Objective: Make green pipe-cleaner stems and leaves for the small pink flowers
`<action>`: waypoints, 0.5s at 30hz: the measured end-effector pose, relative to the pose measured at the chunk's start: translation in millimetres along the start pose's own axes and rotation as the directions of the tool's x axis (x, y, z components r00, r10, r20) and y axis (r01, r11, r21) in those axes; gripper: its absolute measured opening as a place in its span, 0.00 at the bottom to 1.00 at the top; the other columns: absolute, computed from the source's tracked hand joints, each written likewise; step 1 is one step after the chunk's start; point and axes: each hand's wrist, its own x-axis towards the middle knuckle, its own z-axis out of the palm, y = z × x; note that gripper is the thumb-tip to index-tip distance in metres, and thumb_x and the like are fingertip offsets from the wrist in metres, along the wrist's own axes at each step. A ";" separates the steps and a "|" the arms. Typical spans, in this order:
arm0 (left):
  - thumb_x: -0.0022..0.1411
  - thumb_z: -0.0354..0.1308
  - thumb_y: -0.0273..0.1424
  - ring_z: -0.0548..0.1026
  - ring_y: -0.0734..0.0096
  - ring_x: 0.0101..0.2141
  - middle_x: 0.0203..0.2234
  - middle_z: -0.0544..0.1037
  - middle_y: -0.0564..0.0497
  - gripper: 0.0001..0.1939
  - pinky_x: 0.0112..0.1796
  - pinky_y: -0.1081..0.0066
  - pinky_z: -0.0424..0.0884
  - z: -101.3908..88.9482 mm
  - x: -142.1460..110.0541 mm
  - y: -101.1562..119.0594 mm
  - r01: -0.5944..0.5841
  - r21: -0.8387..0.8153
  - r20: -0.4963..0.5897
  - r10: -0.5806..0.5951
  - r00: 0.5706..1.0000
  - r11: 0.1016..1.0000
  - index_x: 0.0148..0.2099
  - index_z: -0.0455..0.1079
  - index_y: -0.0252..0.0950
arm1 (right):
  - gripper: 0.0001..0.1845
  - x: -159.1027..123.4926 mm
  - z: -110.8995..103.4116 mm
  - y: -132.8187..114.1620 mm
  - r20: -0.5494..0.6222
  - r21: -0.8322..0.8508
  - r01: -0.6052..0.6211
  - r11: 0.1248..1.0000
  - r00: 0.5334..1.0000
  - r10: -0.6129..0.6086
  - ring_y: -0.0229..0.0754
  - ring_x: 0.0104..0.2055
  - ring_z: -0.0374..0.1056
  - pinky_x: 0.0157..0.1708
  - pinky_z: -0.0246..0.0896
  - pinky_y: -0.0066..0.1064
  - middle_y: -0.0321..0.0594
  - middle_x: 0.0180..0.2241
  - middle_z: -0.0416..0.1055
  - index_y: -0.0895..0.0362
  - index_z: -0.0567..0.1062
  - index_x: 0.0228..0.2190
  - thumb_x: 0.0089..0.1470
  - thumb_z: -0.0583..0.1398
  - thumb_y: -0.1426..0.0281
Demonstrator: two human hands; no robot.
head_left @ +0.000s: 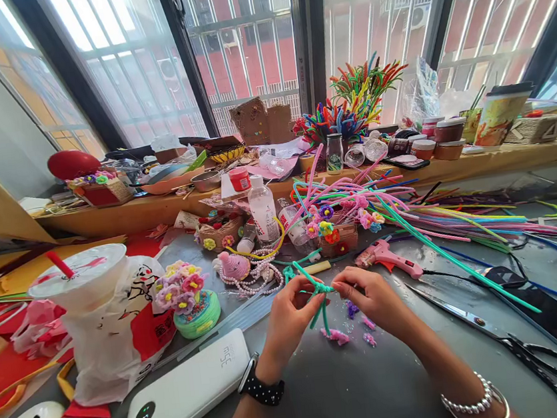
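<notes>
Both hands meet over the grey table around a green pipe cleaner [322, 288] that is bent and twisted into a small knotted shape. My left hand [290, 315] pinches its left side, with loose green ends sticking out above and below the fingers. On the other side, my right hand [366, 293] grips the right end between thumb and fingertips. Below the hands lie small pink fuzzy pieces [337, 336] and a purple one [352, 308]. Just behind the left fingers is another curled green piece [288, 273].
A pink glue gun [387, 258] and large scissors [477, 322] lie to the right, near many loose pipe cleaners [441, 220]. At left are a white power bank [190, 400], a bagged cup [105, 323] and a flower ornament [197, 315]. Bottles [262, 211] stand behind.
</notes>
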 end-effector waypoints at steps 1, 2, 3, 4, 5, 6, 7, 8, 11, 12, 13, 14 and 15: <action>0.49 0.56 0.30 0.74 0.68 0.31 0.30 0.72 0.50 0.09 0.34 0.69 0.70 0.0 0.0 0.1 0.002 -0.004 -0.003 -0.002 1.000 1.000 0.35 0.64 0.33 | 0.11 -0.2 -0.3 -0.8 0.000 0.006 0.005 1.000 1.000 -0.005 0.36 0.28 0.62 0.27 0.55 0.25 0.36 0.24 0.67 0.58 0.70 0.24 0.52 0.51 0.69; 0.49 0.56 0.30 0.74 0.68 0.31 0.30 0.72 0.50 0.09 0.34 0.69 0.70 0.0 0.0 0.0 0.003 -0.007 -0.005 -0.003 1.000 1.000 0.35 0.65 0.33 | 0.10 -0.4 -0.6 -1.6 0.004 0.015 0.009 1.000 1.000 -0.009 0.37 0.28 0.63 0.28 0.55 0.25 0.37 0.25 0.67 0.58 0.70 0.25 0.52 0.51 0.70; 0.49 0.57 0.30 0.74 0.68 0.31 0.29 0.73 0.50 0.09 0.35 0.69 0.70 0.1 -0.1 -0.1 0.003 -0.009 -0.005 -0.003 1.000 1.000 0.35 0.65 0.33 | 0.10 -0.5 -0.9 -2.3 0.010 0.028 0.014 1.000 1.000 -0.015 0.37 0.29 0.63 0.29 0.56 0.25 0.37 0.26 0.68 0.58 0.71 0.26 0.52 0.51 0.70; 0.49 0.57 0.30 0.74 0.68 0.31 0.29 0.73 0.50 0.09 0.35 0.69 0.70 0.2 -0.2 -0.3 0.000 -0.010 -0.005 0.000 1.000 1.000 0.34 0.65 0.33 | 0.09 -0.5 -1.0 -3.0 0.021 0.045 0.019 0.999 1.000 -0.020 0.37 0.30 0.64 0.30 0.56 0.26 0.37 0.26 0.69 0.57 0.71 0.27 0.52 0.52 0.71; 0.49 0.57 0.30 0.74 0.68 0.32 0.29 0.73 0.50 0.09 0.35 0.69 0.70 0.4 -0.3 -0.5 -0.004 -0.008 -0.007 0.004 1.000 1.000 0.34 0.65 0.33 | 0.08 -0.6 -1.1 -3.4 0.038 0.065 0.022 0.998 0.999 -0.025 0.37 0.30 0.64 0.31 0.57 0.26 0.37 0.27 0.69 0.57 0.71 0.29 0.51 0.52 0.72; 0.48 0.57 0.30 0.74 0.68 0.32 0.29 0.74 0.50 0.09 0.35 0.68 0.70 0.5 -0.3 -0.8 -0.009 -0.005 -0.012 0.008 1.000 1.000 0.34 0.65 0.33 | 0.08 -0.8 -0.9 -3.7 0.061 0.082 0.021 0.996 0.998 -0.026 0.37 0.31 0.65 0.31 0.57 0.25 0.37 0.27 0.70 0.57 0.71 0.30 0.51 0.52 0.73; 0.48 0.57 0.30 0.73 0.68 0.32 0.29 0.74 0.50 0.09 0.35 0.68 0.70 0.6 -0.4 -1.2 -0.011 0.002 -0.020 0.011 1.000 1.000 0.34 0.66 0.33 | 0.09 -1.0 -0.5 -3.5 0.085 0.090 0.016 0.996 0.996 -0.024 0.37 0.31 0.65 0.31 0.58 0.25 0.37 0.28 0.70 0.57 0.71 0.31 0.51 0.51 0.73; 0.48 0.57 0.31 0.73 0.68 0.32 0.29 0.74 0.49 0.09 0.35 0.69 0.70 0.8 -0.4 -1.6 -0.011 0.012 -0.031 0.011 0.999 1.000 0.33 0.66 0.33 | 0.09 -1.2 0.4 -3.1 0.106 0.086 0.009 0.996 0.994 -0.019 0.37 0.30 0.66 0.30 0.58 0.25 0.37 0.28 0.71 0.57 0.71 0.32 0.51 0.51 0.74; 0.47 0.58 0.31 0.73 0.68 0.31 0.28 0.75 0.49 0.09 0.34 0.69 0.69 1.0 0.3 -3.0 0.009 0.041 -0.050 -0.007 0.999 0.999 0.33 0.66 0.33 | 0.10 -2.4 4.9 -0.7 0.117 0.007 0.004 1.000 0.993 -0.005 0.38 0.30 0.65 0.30 0.58 0.26 0.37 0.28 0.71 0.57 0.70 0.32 0.50 0.50 0.77; 0.47 0.58 0.31 0.73 0.68 0.31 0.28 0.74 0.49 0.09 0.34 0.69 0.69 0.8 0.7 -3.4 0.010 0.043 -0.053 -0.008 0.999 0.999 0.32 0.66 0.33 | 0.11 -2.8 6.7 0.0 0.103 -0.028 0.008 1.000 0.995 -0.005 0.38 0.30 0.65 0.31 0.58 0.27 0.38 0.28 0.70 0.57 0.70 0.31 0.50 0.50 0.77; 0.47 0.58 0.31 0.73 0.68 0.31 0.28 0.74 0.49 0.09 0.34 0.69 0.68 0.5 1.1 -3.6 0.010 0.037 -0.051 -0.008 0.999 0.999 0.32 0.66 0.33 | 0.11 -3.3 8.3 0.4 0.090 -0.057 0.014 0.998 0.996 -0.008 0.38 0.30 0.65 0.31 0.57 0.27 0.38 0.28 0.70 0.57 0.70 0.31 0.50 0.49 0.77; 0.47 0.58 0.31 0.72 0.68 0.32 0.28 0.74 0.49 0.09 0.34 0.70 0.68 0.1 1.6 -3.8 0.012 0.023 -0.047 -0.011 0.999 1.000 0.32 0.66 0.33 | 0.10 -3.8 9.7 0.4 0.079 -0.081 0.017 0.997 0.997 -0.011 0.38 0.30 0.64 0.31 0.57 0.28 0.38 0.27 0.69 0.58 0.70 0.31 0.50 0.49 0.77; 0.46 0.58 0.31 0.72 0.68 0.32 0.28 0.74 0.49 0.09 0.35 0.70 0.68 -0.5 2.0 -3.7 0.019 0.002 -0.042 -0.019 0.999 1.000 0.32 0.66 0.33 | 0.10 -4.2 10.7 -0.1 0.069 -0.098 0.020 0.995 0.998 -0.013 0.39 0.30 0.64 0.31 0.57 0.28 0.38 0.27 0.69 0.58 0.70 0.31 0.51 0.49 0.76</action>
